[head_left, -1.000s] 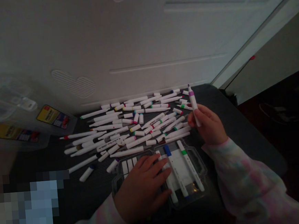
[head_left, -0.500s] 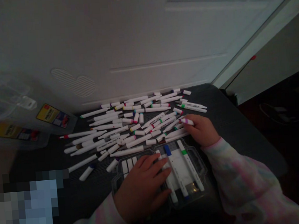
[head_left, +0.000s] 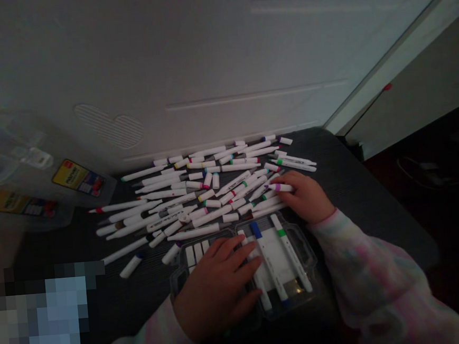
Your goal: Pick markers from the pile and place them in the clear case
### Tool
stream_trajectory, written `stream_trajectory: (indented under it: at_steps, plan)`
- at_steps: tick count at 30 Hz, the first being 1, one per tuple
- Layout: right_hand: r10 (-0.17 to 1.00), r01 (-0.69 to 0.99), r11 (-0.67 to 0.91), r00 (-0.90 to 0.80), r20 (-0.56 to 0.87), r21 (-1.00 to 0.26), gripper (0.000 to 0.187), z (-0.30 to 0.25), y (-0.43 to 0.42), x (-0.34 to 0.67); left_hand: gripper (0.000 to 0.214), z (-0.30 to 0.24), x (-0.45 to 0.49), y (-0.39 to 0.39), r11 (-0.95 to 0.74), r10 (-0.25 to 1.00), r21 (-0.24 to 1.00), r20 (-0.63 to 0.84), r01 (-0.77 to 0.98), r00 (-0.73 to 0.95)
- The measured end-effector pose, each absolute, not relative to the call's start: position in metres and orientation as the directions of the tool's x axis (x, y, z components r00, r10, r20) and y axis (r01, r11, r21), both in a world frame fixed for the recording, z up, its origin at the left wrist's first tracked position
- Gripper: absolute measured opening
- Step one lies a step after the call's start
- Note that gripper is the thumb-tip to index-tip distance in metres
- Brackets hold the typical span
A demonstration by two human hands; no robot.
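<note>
My right hand (head_left: 305,196) rests low on the right edge of a pile of white markers (head_left: 199,195), fingers closed round a marker with a purple band (head_left: 280,187) that lies almost flat. My left hand (head_left: 219,292) lies flat with spread fingers on the left part of a clear plastic marker case (head_left: 305,251). Inside the case lie a blue-capped marker (head_left: 269,267) and a green-banded marker (head_left: 292,257), beside another partly under my fingers.
The markers lie scattered on a dark ribbed surface (head_left: 353,183) against a white panelled wall (head_left: 221,61). Two clear cases with yellow labels (head_left: 79,178) lie at the left. The surface's right edge drops to a dark floor.
My right hand, which held the purple-banded marker upright a second ago, has lowered it down onto the pile. My left hand has stayed on the case.
</note>
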State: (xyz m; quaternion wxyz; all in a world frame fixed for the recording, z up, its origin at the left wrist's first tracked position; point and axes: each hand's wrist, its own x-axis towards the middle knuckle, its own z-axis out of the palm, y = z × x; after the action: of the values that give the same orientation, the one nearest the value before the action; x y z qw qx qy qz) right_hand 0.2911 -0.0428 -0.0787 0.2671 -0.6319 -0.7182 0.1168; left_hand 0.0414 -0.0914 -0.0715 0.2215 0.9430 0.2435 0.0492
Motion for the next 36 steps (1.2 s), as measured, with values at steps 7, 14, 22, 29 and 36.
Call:
stream_trajectory:
  at_steps: [7, 14, 22, 29, 36]
  plan:
    - [0.914, 0.795, -0.134, 0.330, 0.237, -0.592, 0.023, -0.070, -0.042, 0.304, 0.040, -0.072, 0.041, -0.092, -0.780, 0.483, 0.443, -0.022, 0.441, 0.876]
    - [0.930, 0.857, -0.204, 0.321, 0.179, -0.473, 0.025, -0.070, -0.041, 0.305, 0.039, -0.072, 0.040, -0.092, -0.784, 0.481, 0.441, -0.012, 0.436, 0.877]
    - [0.906, 0.838, -0.153, 0.331, 0.264, -0.524, 0.023, -0.073, -0.042, 0.310, 0.039, -0.072, 0.041, -0.091, -0.774, 0.483, 0.448, -0.041, 0.448, 0.875]
    - [0.857, 0.777, -0.238, 0.451, 0.251, -0.583, 0.025, -0.069, -0.041, 0.317, 0.039, -0.071, 0.040, -0.092, -0.774, 0.481, 0.446, -0.049, 0.450, 0.875]
    - [0.901, 0.836, -0.255, 0.388, 0.196, -0.485, 0.023, -0.072, -0.040, 0.315, 0.039, -0.070, 0.041, -0.092, -0.775, 0.484, 0.449, -0.031, 0.444, 0.875]
